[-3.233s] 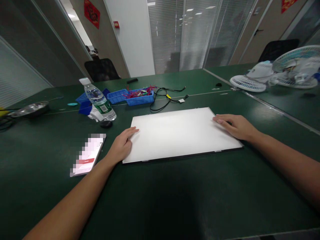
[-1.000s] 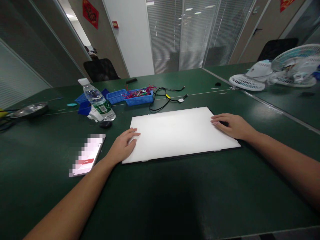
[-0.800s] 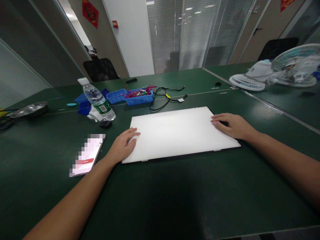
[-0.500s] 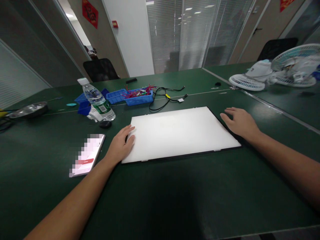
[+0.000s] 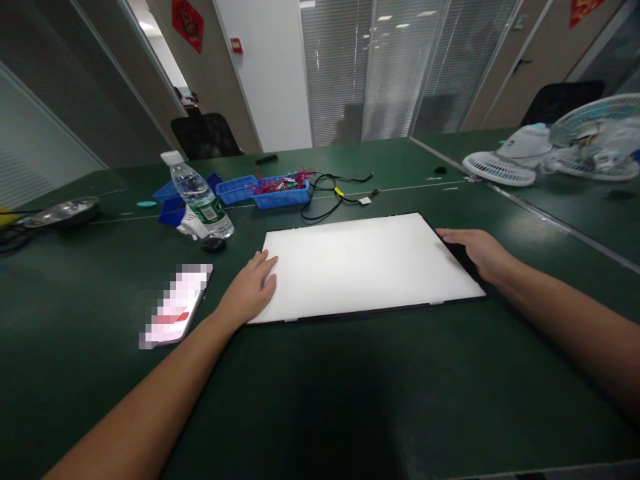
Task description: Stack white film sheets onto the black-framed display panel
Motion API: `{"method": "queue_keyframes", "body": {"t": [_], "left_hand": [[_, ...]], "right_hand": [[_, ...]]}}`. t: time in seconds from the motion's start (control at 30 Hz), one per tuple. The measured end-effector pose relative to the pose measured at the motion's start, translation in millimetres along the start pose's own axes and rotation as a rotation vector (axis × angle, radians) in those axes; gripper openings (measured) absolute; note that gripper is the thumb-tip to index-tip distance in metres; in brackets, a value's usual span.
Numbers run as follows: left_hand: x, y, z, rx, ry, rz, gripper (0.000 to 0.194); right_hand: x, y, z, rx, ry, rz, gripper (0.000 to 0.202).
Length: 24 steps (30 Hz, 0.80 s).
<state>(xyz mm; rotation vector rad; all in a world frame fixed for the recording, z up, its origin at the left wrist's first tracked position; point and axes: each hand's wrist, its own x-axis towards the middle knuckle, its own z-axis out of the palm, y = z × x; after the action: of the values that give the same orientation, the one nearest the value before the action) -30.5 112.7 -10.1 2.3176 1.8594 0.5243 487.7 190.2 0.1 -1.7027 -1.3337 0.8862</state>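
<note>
A flat white panel point(image 5: 357, 267) with a thin black frame lies on the green table point(image 5: 350, 400). My left hand point(image 5: 250, 288) rests on the panel's left edge, its fingers apart over the white surface and gripping nothing. At the panel's right edge is my right hand point(image 5: 473, 250), turned on its side with the fingers extended beside the black frame; whether the fingertips touch it is hard to tell.
Left of the panel lie a phone point(image 5: 180, 307), a black mouse point(image 5: 213, 245) and a tilted water bottle point(image 5: 200, 200). Behind are a blue tray point(image 5: 283, 198) of red wires and black cables point(image 5: 325, 213). White fan parts point(image 5: 500, 167) sit at the back right.
My right hand has moved in toward the panel's right edge and turned onto its side. My left hand reaches slightly further over the panel. The view has shifted a little.
</note>
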Motion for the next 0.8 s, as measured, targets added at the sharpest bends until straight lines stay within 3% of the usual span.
{"method": "queue_keyframes", "body": {"t": [0.2,0.43,0.6,0.73,0.8], "left_hand": [[0.1,1.1,-1.6,0.006,-0.024,0.005,0.064],[-0.3,1.1,-3.2,-0.005,-0.024,-0.011,0.065],[-0.4,1.6,-3.1,-0.003,-0.029,-0.006,0.064],[-0.4,-0.5,-3.8,0.019,-0.025,0.012,0.062],[-1.0,1.2,-8.1,0.061,0.035,0.038,0.058]], "right_hand": [[-21.6,-25.1,-7.3,0.432,-0.086,0.086,0.072],[-32.3,-34.0,-4.4,0.721,-0.124,0.077,0.061],[-33.7,-35.0,0.0,0.719,-0.064,0.154,0.051],[-27.8,-32.0,0.8,0.64,0.029,0.185,0.06],[-25.0,-30.2,0.6,0.595,0.037,0.19,0.063]]}}
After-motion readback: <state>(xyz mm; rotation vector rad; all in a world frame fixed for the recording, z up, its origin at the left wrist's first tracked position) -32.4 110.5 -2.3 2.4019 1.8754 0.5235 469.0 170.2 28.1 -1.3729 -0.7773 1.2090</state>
